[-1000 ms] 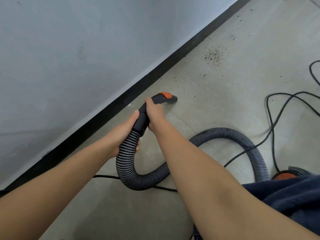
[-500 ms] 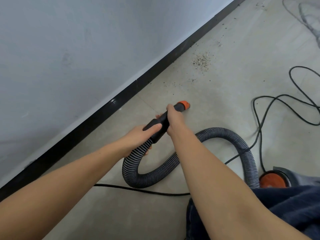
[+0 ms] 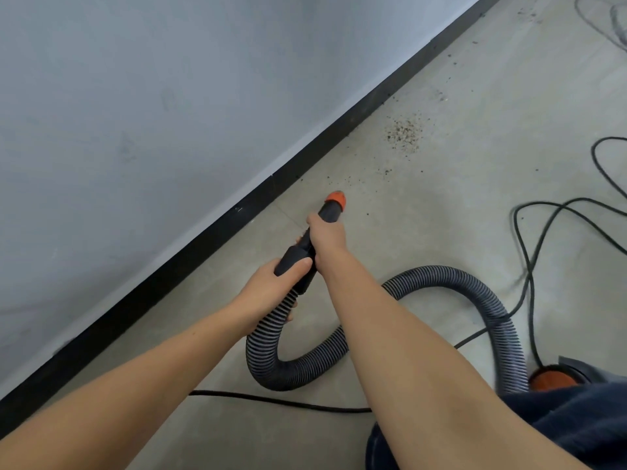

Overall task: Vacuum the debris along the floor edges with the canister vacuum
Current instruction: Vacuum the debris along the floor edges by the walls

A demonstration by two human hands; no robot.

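Observation:
Both hands hold the black vacuum nozzle handle (image 3: 298, 257), whose orange tip (image 3: 336, 199) points away from me over the grey floor. My right hand (image 3: 326, 234) grips the handle nearer the tip. My left hand (image 3: 275, 289) grips where the handle meets the ribbed grey hose (image 3: 451, 276). The hose loops on the floor back to the canister (image 3: 556, 378), of which only an orange part shows at lower right. A patch of brown debris (image 3: 404, 134) lies beyond the tip, near the black baseboard (image 3: 237, 222). Smaller specks are scattered between the tip and the patch.
A grey wall (image 3: 152, 113) rises left of the baseboard. A black power cord (image 3: 529, 252) snakes over the floor at right, and another stretch of cord (image 3: 271, 400) runs under my arms. More specks (image 3: 441, 96) lie farther along the edge. My dark clothing (image 3: 576, 432) fills the lower right.
The nozzle has swung away from the baseboard and now points straight ahead toward the debris patch. Both hands moved with it; the view shifted slightly.

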